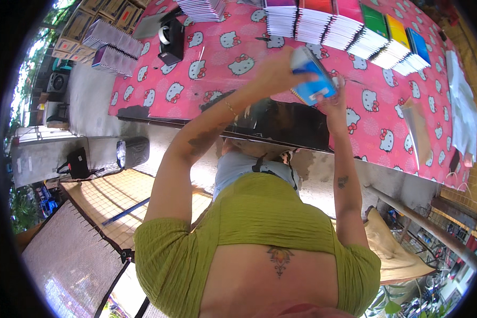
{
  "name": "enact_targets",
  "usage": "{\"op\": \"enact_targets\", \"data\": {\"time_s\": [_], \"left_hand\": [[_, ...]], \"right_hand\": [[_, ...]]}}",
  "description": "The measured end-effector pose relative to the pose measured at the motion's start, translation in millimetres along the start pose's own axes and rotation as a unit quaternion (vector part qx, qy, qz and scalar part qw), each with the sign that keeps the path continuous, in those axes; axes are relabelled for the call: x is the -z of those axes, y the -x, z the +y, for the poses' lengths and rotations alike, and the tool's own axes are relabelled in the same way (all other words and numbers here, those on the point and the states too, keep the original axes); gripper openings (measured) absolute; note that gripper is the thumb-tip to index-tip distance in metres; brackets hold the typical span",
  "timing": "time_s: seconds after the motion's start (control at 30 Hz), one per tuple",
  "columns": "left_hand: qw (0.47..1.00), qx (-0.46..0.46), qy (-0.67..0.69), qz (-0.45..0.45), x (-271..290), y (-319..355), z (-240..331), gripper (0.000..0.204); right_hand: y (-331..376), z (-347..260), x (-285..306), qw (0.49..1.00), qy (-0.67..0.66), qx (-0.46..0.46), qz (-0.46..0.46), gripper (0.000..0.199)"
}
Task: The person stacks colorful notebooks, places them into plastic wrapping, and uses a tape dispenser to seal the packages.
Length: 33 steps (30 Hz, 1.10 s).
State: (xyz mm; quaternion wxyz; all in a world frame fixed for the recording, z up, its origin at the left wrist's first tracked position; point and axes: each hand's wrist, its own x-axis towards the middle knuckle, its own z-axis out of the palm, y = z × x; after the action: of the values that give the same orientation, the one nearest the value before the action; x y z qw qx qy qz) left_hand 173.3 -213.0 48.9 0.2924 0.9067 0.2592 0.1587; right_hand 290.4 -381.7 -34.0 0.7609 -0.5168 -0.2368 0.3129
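The person's left hand [278, 73] grips a small blue notebook [319, 85], its fingers closed on the left side and the thumb lying across the cover. The right hand [334, 100] is at the notebook's lower right corner, its fingers bent around that edge; how firmly they press cannot be told, as the notebook is blurred. It is tilted between the two hands, above a pink tablecloth [164, 90] printed with cartoon cats. Beyond the fingers, slightly to their right, stands a row of spiral notebook stacks [340, 32], with purple, red, pink, green, yellow and blue covers. Well left of the left fingers is a black tape dispenser [170, 45], with more notebook piles [111, 59] farther out. Right of the right fingers lies a brown sheet [416, 130].
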Motion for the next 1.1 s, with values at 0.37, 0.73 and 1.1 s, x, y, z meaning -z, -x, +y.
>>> {"op": "enact_targets", "data": {"time_s": [0.37,0.73,1.1], "left_hand": [[0.93,0.231,0.28,0.053,34.9,59.2,-131.8,0.068],[0.962,0.25,0.108,0.017,90.7,56.0,-238.3,0.089],[0.915,0.298,0.247,0.116,68.1,70.0,-269.2,0.066]], "right_hand": [[-21.9,60.2,-91.6,0.969,0.022,-0.228,-0.098,0.047],[-58.3,91.6,-186.6,0.94,0.19,-0.263,-0.11,0.062],[-46.3,119.6,-177.0,0.932,0.3,-0.2,-0.041,0.058]]}}
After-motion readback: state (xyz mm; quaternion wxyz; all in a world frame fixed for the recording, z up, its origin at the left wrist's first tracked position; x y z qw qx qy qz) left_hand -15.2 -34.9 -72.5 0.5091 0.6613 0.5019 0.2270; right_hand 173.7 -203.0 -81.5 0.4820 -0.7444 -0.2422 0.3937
